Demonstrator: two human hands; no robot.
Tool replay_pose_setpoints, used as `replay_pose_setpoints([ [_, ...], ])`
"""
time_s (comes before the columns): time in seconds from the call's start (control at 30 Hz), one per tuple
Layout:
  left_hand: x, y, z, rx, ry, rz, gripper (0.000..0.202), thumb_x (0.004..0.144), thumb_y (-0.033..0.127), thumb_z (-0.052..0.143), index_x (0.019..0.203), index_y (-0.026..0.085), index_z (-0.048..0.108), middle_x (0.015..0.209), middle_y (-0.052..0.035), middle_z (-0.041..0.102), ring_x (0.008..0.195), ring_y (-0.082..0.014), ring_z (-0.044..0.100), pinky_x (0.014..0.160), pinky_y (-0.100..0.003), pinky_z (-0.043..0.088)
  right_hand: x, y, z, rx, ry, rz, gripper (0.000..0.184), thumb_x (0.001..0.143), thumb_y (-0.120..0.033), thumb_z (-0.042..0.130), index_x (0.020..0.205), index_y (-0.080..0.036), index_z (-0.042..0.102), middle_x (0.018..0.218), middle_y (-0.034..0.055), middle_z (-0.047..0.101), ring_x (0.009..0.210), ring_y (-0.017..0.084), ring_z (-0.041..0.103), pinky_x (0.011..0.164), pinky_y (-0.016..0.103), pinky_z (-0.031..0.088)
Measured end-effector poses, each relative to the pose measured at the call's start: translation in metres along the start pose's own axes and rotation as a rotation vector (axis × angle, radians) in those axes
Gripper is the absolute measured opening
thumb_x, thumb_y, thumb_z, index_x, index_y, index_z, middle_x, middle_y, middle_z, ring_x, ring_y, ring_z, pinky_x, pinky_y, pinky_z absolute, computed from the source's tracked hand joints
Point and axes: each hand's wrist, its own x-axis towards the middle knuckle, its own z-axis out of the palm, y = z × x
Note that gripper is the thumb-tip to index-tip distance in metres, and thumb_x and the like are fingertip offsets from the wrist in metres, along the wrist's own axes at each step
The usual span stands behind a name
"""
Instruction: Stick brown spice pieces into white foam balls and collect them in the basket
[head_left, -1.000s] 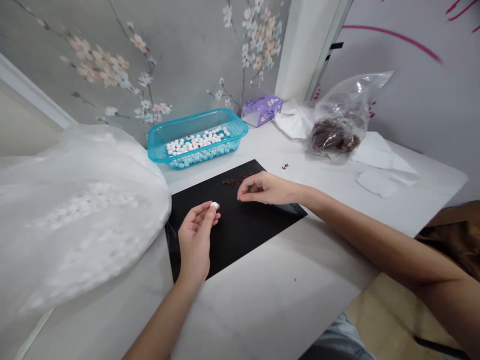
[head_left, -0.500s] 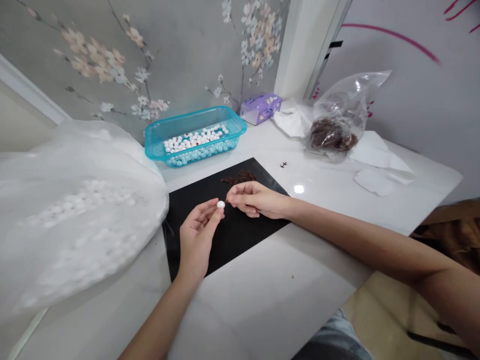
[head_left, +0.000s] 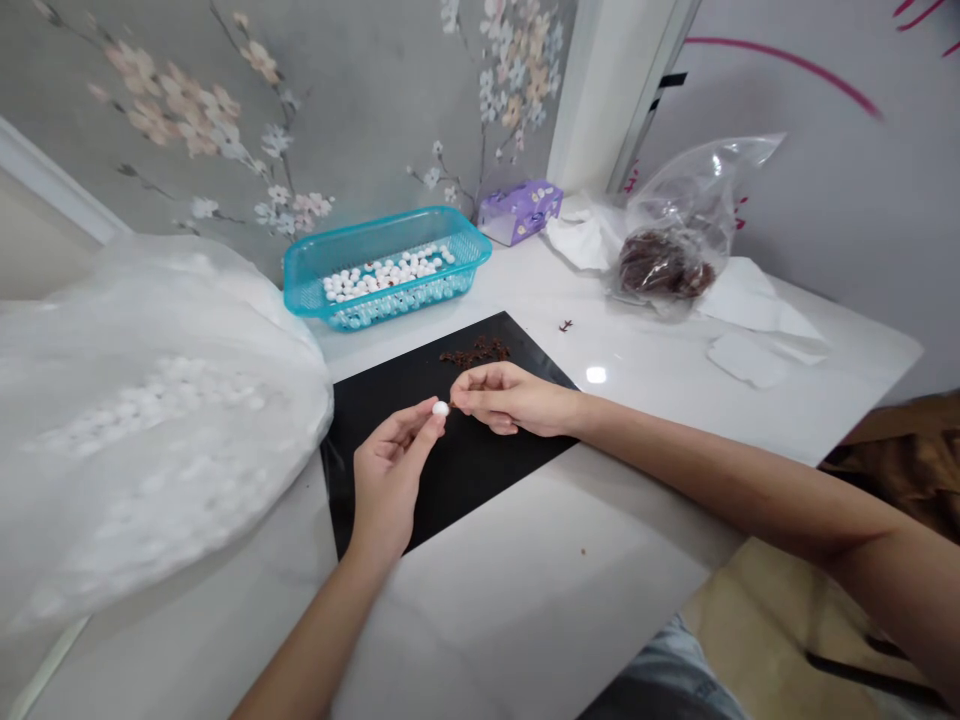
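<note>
Between the thumb and fingertips of my left hand point(head_left: 390, 470) is a small white oval ball point(head_left: 441, 409). My right hand point(head_left: 506, 398) pinches a tiny brown piece point(head_left: 452, 404), whose tip touches or nearly touches the ball's right side. Most of that piece is hidden by my fingers. Both hands are over a black mat point(head_left: 457, 480). Behind my right hand, a small heap of brown pieces point(head_left: 476, 353) lies on the mat.
A blue basket point(head_left: 300, 285) with white balls stands behind the mat. At left bulges a translucent bag point(head_left: 172, 330) of white balls. Further back are a purple tissue box point(head_left: 521, 212), a clear bag of brown pieces point(head_left: 664, 265) and white paper point(head_left: 746, 362). One brown piece point(head_left: 565, 326) lies on the table.
The whole view has shifted very slightly. Both hands keep the same hold, with the ball and the brown piece still meeting.
</note>
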Motion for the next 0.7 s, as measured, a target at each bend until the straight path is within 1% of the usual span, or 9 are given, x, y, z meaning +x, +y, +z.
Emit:
replay_pose_setpoints([
  [0.13, -0.0002, 0.0002, -0.0002, -0.002, 0.008, -0.013, 0.027, 0.067, 0.032, 0.073, 0.092, 0.021, 0.071, 0.097, -0.0045, 0.071, 0.079, -0.0138, 0.063, 0.08, -0.028, 0.05, -0.0008, 0.0007, 0.0013, -0.008, 0.003, -0.002, 0.021, 0.077, -0.032, 0.064, 0.078, -0.014, 0.055, 0.056, -0.0081, 0.04, 0.039, 0.0, 0.027, 0.034, 0.014, 0.024],
  [0.3, -0.0001, -0.0012, -0.0006, -0.024, 0.018, -0.026, 0.027, 0.065, 0.031, 0.075, 0.09, 0.021, 0.072, 0.095, -0.0042, 0.072, 0.075, -0.0126, 0.063, 0.078, -0.027, 0.05, -0.0016, 0.0026, 0.0039, -0.036, 0.047, -0.031, 0.025, 0.076, -0.036, 0.065, 0.077, -0.014, 0.054, 0.056, -0.0079, 0.04, 0.04, 0.0, 0.027, 0.033, 0.014, 0.023],
  [0.43, 0.0, -0.0023, -0.0007, -0.028, 0.026, -0.028, 0.027, 0.064, 0.031, 0.075, 0.089, 0.02, 0.072, 0.093, -0.0047, 0.072, 0.074, -0.0133, 0.063, 0.077, -0.028, 0.051, -0.0011, 0.0044, 0.0046, -0.059, 0.056, -0.038, 0.028, 0.074, -0.04, 0.066, 0.079, -0.014, 0.055, 0.058, -0.0073, 0.041, 0.041, 0.0, 0.028, 0.033, 0.014, 0.023],
  [0.7, -0.0005, -0.0026, -0.0011, -0.037, 0.004, -0.022, 0.025, 0.065, 0.029, 0.075, 0.088, 0.022, 0.073, 0.091, -0.003, 0.072, 0.074, -0.0115, 0.063, 0.076, -0.025, 0.051, -0.0011, 0.0057, 0.0056, -0.074, 0.065, -0.058, 0.027, 0.075, -0.038, 0.066, 0.079, -0.014, 0.055, 0.059, -0.0072, 0.044, 0.039, 0.0, 0.03, 0.032, 0.014, 0.024],
])
